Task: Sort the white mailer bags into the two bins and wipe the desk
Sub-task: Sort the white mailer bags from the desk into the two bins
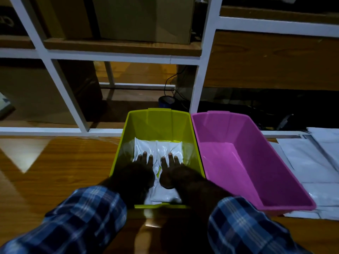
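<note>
Both sets of fingers lie straight and spread, flat on glossy white plastic mailer bags (pixel 157 149) at the bottom of the lime-green rectangular plastic bin (pixel 157 118). The left hand (pixel 142 171) presses down at about seven o'clock of the bin floor, the right hand (pixel 174 171) just beside it at about five o'clock; neither grasps anything, the palms simply flatten the bags. The bags reach out past the fingertips toward twelve o'clock and show again beneath the wrists near the bin's near wall. Blue plaid sleeves (pixel 82 217) cover both forearms.

At three o'clock of the green bin, touching it, stands the magenta rectangular plastic bin (pixel 238 129), which holds nothing visible. Further toward three o'clock, a loose stack of unsorted white mailer bags (pixel 302 162) lies on the glossy brown wooden desk (pixel 64 162), partly under the magenta bin.

By my reading the sorting is at an early stage: some bags are in the green bin, none in the magenta one, a stack remains, and wiping is not begun; no cloth is in view.
</note>
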The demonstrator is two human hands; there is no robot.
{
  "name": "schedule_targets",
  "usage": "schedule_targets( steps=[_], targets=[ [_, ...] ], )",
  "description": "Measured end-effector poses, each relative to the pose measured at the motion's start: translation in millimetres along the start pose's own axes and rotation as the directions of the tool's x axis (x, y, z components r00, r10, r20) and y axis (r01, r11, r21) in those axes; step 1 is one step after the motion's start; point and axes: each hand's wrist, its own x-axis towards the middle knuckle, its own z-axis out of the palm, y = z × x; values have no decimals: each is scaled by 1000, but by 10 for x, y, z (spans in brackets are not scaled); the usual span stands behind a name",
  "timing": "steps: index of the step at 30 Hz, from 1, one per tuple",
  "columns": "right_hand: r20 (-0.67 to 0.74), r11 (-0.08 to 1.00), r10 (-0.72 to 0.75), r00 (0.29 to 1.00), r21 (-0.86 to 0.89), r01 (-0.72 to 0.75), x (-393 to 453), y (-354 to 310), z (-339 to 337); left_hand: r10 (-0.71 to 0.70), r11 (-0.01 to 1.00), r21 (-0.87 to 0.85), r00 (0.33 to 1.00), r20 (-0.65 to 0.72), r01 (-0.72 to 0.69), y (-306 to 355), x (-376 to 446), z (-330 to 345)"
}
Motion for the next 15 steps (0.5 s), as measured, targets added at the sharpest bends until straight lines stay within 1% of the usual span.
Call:
schedule_targets(
  steps=[1, 3, 6, 7, 8, 9, 11, 12, 14, 15],
  targets=[
    [21, 1000, -3, 1000, -8, 4, 1, -22, -15, -1, 999, 35, 1000, -13, 1, 8, -1, 12],
    [42, 1000, 3, 999, -21, -2, 23, -24, -19, -4, 996, 93, 1000, 8, 3, 25, 13, 72],
    [53, 999, 4, 999, -37, -2, 17, -4, -50, -30, 994, 105, 999, -31, 33, 25, 0, 7],
    [44, 1000, 1, 999, -24, 0, 23, -1, -34, -42, 995, 89, 999, -12, 43, 38, -11, -44],
    [32, 1000, -3, 999, -21, 3, 28, -5, -33, -32, 996, 84, 999, -7, 33, 54, 8, -73],
    [22, 1000, -9, 1000, -13, 9, 23, -12, -34, -17, 996, 86, 999, -41, 20, 68, 14, -107],
    [-10, 1000, -23, 1000, 7, 23, 51, 1, -34, 29, 991, 135, 997, -70, -20, 38, 67, -105],
    [-19, 999, -33, 999, 7, 33, 34, 6, -48, 61, 988, 147, 989, -137, -40, -10, 122, -30],
    [-36, 999, -48, 998, -18, 47, -48, -4, -155, 85, 993, 90, 984, -158, -71, -137, 306, 109],
    [-46, 998, -64, 997, -32, 63, -87, -10, -239, 98, 994, 72, 981, -168, -87, -177, 356, 70]
  ],
)
